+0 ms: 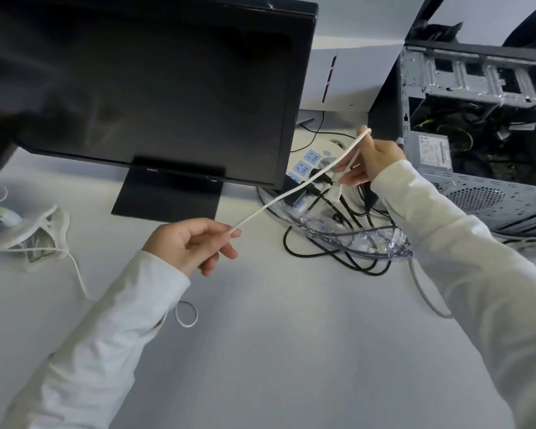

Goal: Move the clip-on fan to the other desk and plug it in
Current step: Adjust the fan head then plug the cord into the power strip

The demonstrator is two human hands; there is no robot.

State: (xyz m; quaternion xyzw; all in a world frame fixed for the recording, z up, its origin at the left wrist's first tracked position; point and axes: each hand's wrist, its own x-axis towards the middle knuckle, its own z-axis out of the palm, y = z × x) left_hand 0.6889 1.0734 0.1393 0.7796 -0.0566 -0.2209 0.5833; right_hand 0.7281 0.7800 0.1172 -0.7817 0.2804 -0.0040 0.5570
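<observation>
— One clip-on fan (28, 226), white: location?
— Far left of the pale surface (260, 351), lying at the frame edge, only partly in view. Clip end faces right.

— Cord?
— White cord (294, 190), thin. Leaves the fan, trails across the surface, loops once beside the left sleeve, then rises in a taut span between both hands.

— Left hand (189, 243)?
— Grip closed on the cord, pinched between thumb and forefinger, in front of the monitor stand.

— Right hand (372, 162)?
— Grip closed on the cord's far end, raised above the power strip (310, 164). The cord bends over the top of the fingers. Whether a plug sits in the palm, I cannot tell.

— Power strip?
— White, blue sockets, several black plugs seated.

— Surrounding items?
— Black HKC monitor (149, 88), screen dark, on its stand. Tangle of black cables (338, 243) with clear plastic wrap. Open computer case (477, 134), far right, side panel off.
</observation>
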